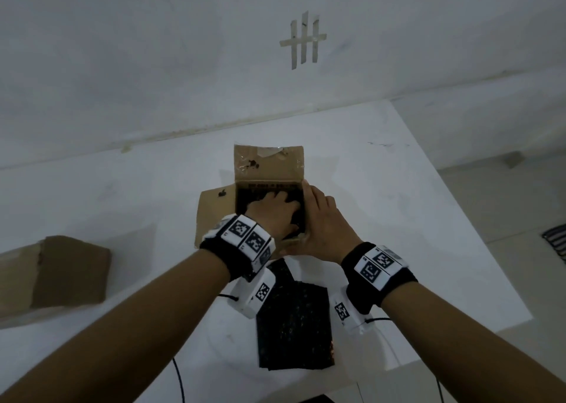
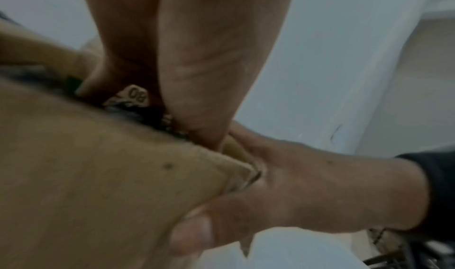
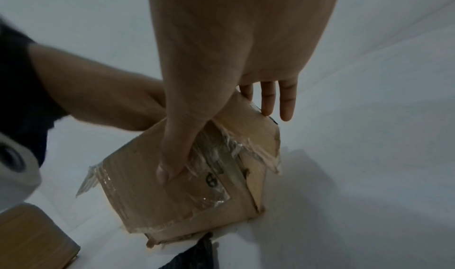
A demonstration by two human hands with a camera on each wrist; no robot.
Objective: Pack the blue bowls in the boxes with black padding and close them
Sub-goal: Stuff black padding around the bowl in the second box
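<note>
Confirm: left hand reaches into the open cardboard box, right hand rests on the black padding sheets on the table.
Wrong about the right hand: it holds the open cardboard box at its right wall, not the black padding sheets, which lie nearer the person. The left hand does reach inside. See the head view.

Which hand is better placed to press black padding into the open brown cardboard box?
Probably left: the left hand lies inside the brown cardboard box on black padding; right hand grips its corner.
</note>
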